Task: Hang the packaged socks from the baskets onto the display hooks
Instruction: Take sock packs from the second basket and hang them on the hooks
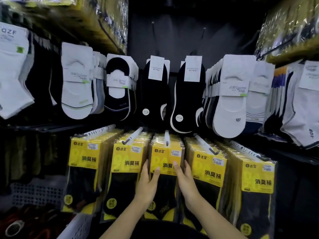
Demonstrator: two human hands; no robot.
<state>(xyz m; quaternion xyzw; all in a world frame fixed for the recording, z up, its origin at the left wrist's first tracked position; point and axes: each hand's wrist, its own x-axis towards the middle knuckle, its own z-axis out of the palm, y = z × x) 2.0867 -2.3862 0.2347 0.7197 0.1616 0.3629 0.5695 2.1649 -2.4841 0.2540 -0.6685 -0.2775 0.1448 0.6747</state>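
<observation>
Both my left hand (146, 184) and right hand (185, 180) clasp the front yellow sock pack (166, 157), apparently threaded on the middle hook (167, 137); neighbouring hooks (133, 135) look full; basket (34, 192) contents, near left, unclear.

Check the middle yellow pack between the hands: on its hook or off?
On: the white hook passes through the middle pack; left hand and right hand grip its sides.

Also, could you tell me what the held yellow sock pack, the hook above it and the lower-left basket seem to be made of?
Sock pack: glossy clear plastic film over yellow printed card, judging by glare and wrinkles. Hook: smooth pale rod with dark tip, probably coated metal; blur leaves it open. Basket: pale moulded plastic, apparently, given its regular perforated wall.
</observation>
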